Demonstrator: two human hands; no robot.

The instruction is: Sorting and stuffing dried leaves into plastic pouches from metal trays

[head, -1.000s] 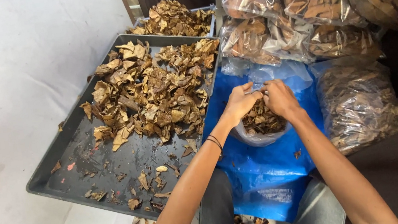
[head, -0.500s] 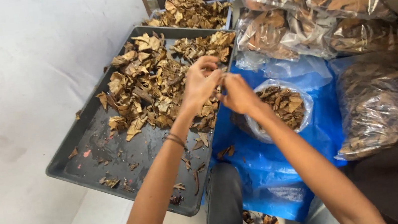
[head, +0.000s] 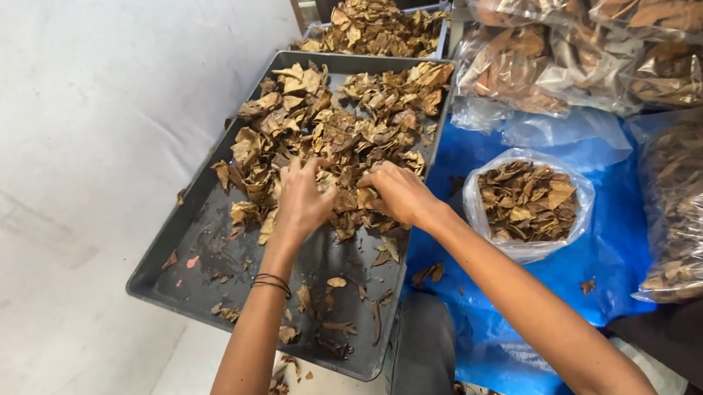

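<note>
A dark grey tray point(head: 201, 278) holds a spread heap of dry brown leaves point(head: 334, 128). My left hand point(head: 303, 199) and my right hand point(head: 400, 191) are both down in the near edge of that heap, fingers curled into the leaves. Thin dark bands circle my left wrist. To the right, an open clear plastic bag point(head: 526, 203) partly filled with the same leaves stands on a blue plastic sheet point(head: 618, 254).
A second tray of leaves point(head: 375, 25) sits behind the first. Several sealed clear bags of leaves point(head: 596, 7) are stacked at the right and back right. A white wall or floor surface point(head: 53, 171) runs along the left. Leaf crumbs lie below the tray.
Both hands left the open bag on the blue sheet and moved left onto the tray, where they now dig into the leaf heap.
</note>
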